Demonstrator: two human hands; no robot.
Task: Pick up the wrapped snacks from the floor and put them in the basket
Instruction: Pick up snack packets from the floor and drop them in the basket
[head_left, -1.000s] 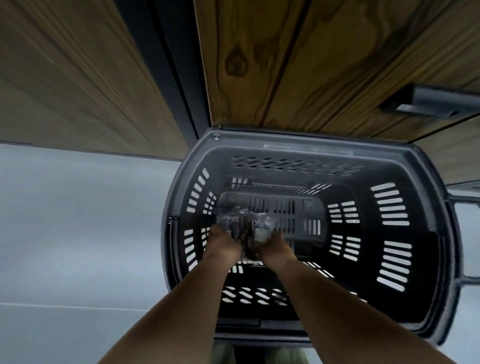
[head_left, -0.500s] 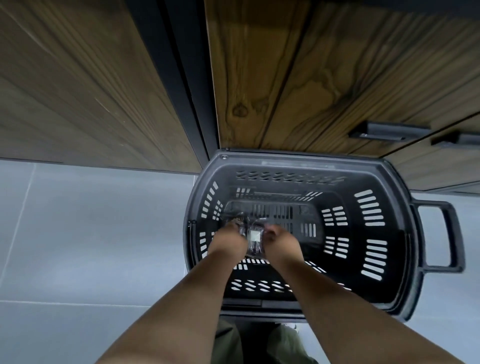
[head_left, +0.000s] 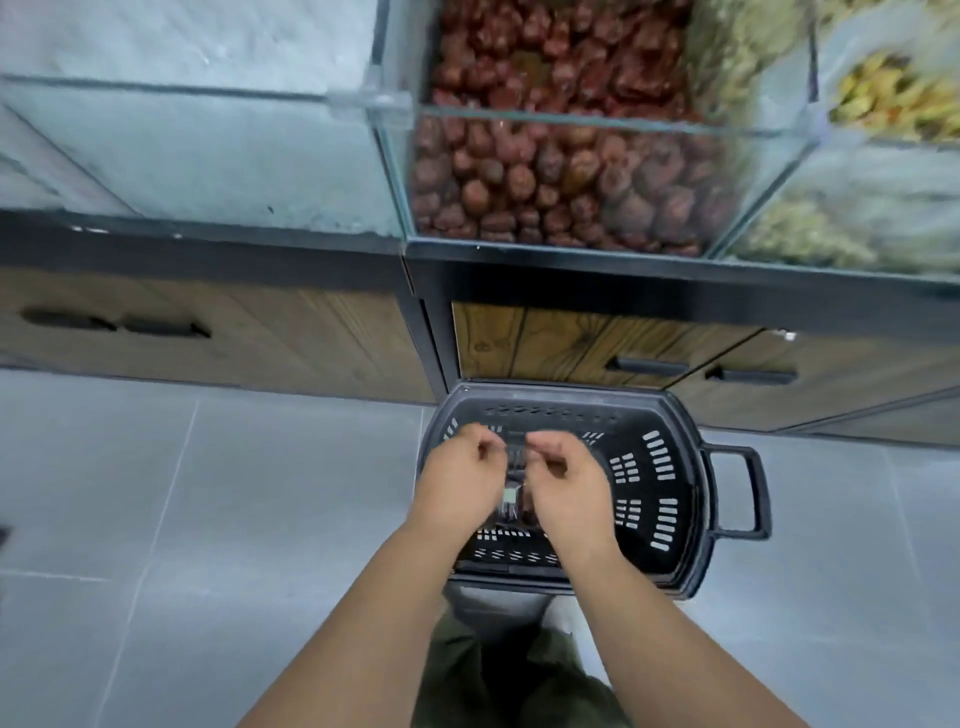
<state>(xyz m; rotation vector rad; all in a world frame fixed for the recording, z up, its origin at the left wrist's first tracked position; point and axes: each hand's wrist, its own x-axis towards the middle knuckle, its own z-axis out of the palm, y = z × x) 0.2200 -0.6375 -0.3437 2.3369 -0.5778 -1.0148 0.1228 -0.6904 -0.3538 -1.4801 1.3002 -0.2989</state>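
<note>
No words, numbers or signs can be read anywhere. The snack (head_left: 515, 512) has one small pale label (head_left: 510, 496) on its wrap, but it is too blurry to make out.

Bare arms (head_left: 649, 639) w/ olive-grn trousers (head_left: 524, 680)

Ahead of my grip: basket wall (head_left: 556, 413), then cabinet doors (head_left: 545, 343), blocked. Right of it: basket handle (head_left: 756, 493). Left of it: open floor (head_left: 234, 493), where I see free passage.
</note>
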